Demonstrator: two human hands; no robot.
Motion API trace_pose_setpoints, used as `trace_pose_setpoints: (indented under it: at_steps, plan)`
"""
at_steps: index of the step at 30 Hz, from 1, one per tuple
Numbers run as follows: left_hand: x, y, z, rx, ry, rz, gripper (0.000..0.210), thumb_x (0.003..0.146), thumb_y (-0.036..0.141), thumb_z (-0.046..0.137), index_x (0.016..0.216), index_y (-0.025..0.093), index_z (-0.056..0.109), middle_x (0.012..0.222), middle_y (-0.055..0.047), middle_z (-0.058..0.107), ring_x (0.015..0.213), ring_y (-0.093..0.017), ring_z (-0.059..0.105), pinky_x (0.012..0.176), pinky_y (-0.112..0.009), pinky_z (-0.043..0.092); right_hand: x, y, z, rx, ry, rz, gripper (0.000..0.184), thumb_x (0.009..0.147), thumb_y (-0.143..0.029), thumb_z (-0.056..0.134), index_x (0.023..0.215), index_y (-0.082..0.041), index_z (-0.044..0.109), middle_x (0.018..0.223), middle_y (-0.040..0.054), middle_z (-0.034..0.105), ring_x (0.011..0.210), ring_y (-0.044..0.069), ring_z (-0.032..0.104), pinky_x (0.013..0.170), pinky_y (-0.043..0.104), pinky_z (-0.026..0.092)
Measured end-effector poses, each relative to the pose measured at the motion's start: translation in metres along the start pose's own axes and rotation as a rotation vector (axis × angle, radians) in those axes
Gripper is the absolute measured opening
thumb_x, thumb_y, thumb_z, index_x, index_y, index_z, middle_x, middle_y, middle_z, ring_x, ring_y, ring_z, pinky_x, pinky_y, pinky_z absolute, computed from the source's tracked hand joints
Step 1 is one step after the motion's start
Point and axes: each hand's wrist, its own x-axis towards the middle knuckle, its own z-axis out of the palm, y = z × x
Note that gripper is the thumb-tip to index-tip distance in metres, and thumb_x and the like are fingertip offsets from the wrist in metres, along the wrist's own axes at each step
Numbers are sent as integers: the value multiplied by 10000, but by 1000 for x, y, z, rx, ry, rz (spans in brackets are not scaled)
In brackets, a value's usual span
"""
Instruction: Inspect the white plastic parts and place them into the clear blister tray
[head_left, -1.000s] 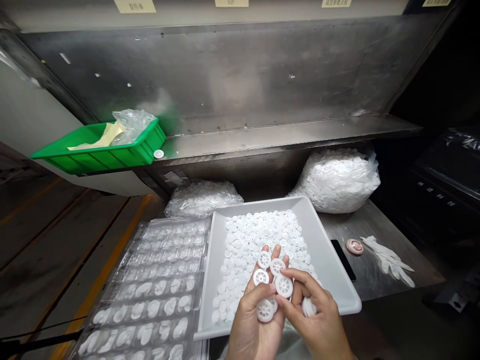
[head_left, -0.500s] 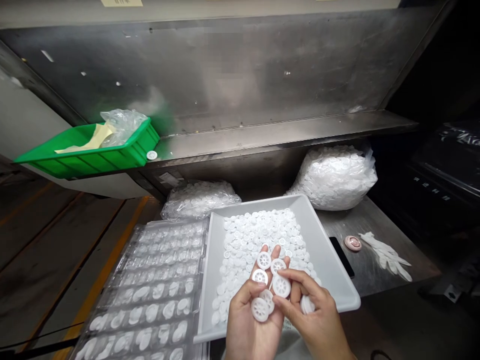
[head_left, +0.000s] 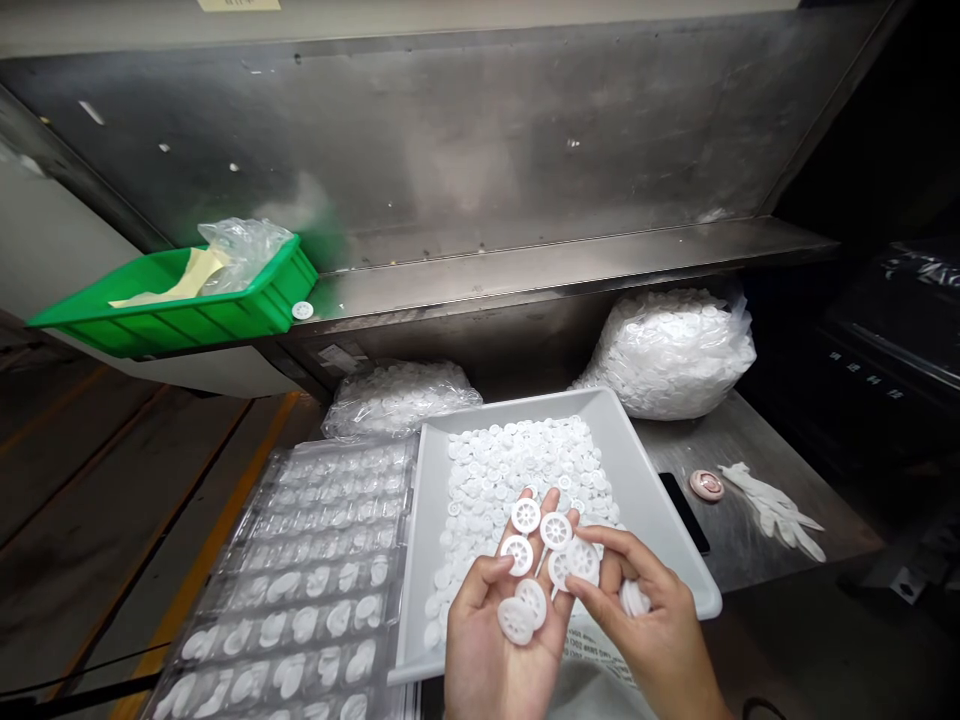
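Observation:
My left hand [head_left: 495,655] is palm up over the grey tray [head_left: 636,470], its fingers stretched out under several white plastic spoked wheels [head_left: 556,531]. Its thumb rests against one of them. In my right hand [head_left: 664,625], a white wheel [head_left: 583,562] is pinched between thumb and forefinger, partly overlapping another wheel near the left fingertips. More white wheels [head_left: 634,598] are tucked against the right hand's curled fingers. A wide pile of similar wheels [head_left: 517,450] lies in the tray beneath my hands.
Stacked clear blister trays [head_left: 300,530] with white pieces lie left. Filled plastic bags [head_left: 671,355] stand behind. A green bin [head_left: 187,320] sits on the metal shelf [head_left: 480,285] beside a loose wheel [head_left: 302,311]. A phone [head_left: 684,510], a pink round object [head_left: 706,486] and white gloves [head_left: 776,510] lie right.
My right hand has moved slightly right, and the pinched wheel has come away toward the right from the left fingers. My left hand has shifted a little left.

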Motion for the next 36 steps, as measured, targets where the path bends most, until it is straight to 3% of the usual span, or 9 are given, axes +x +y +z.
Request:
trace_pose_setpoints:
  at_steps: [7,15,23,36]
  plan:
    - [-1,-1,-1,9,-86,-10,402,823,159,352,1034,253,682,1289,-26,557,1305,-237,344,1056,-337,312,1,1,-7,-43,-2,-45,254,784,-332,654,1017,-252,590,534,-99,408,505,91,451,631,183,434]
    - [0,-2,1,24,-55,24,394,832,187,359,1099,221,647,1317,-45,526,1318,-258,313,1115,-418,205,2,4,-13,-77,0,-59,253,795,-331,641,1021,-233,586,535,-95,418,497,93,459,586,184,429]
    - [0,-4,0,43,-154,14,428,855,190,309,1164,230,602,1316,-44,528,1328,-251,282,1121,-427,181,5,2,-17,-98,10,-14,233,790,-336,636,991,-223,599,533,-91,413,506,104,468,638,211,448]
    - [2,-4,7,40,-43,5,407,827,191,370,1152,181,614,1341,-62,496,1312,-276,325,1104,-439,234,6,0,-17,-37,-30,30,256,785,-355,637,1004,-228,598,526,-93,381,496,108,431,594,211,424]
